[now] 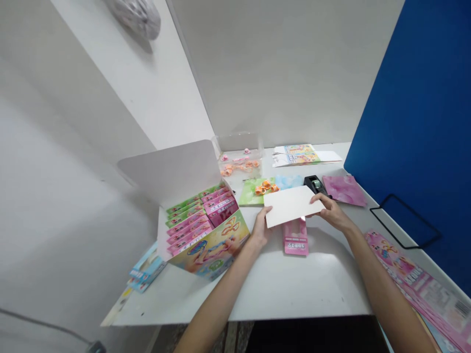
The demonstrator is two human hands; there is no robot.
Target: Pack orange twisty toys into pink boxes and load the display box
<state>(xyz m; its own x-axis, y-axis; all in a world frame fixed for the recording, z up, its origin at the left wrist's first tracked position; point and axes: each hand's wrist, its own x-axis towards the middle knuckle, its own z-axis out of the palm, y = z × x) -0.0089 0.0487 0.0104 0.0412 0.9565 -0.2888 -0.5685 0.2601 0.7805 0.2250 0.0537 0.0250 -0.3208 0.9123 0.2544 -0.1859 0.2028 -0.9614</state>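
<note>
Between my two hands is a blank white card [294, 202], held tilted above the table. My left hand [260, 228] pinches its left edge. At the right end, my right hand [329, 210] grips it with thumb on top and fingers beneath. Below the card, a pink printed packet [296, 243] lies on the white table, its upper part hidden by the card. Just behind the card, several orange-and-white small curled pieces [264, 188] rest on a green card [250, 192]. A black tape dispenser [313, 183] stands beyond my right hand.
Left stands an open display box [215, 250] filled with pink and green packets. Blue packets [147, 267] lie beside it. A clear plastic tub [240, 164] holds small pieces. Printed sheets [301, 154] sit at the back, a pink card [344, 189] and pink packaging [423, 289] at right.
</note>
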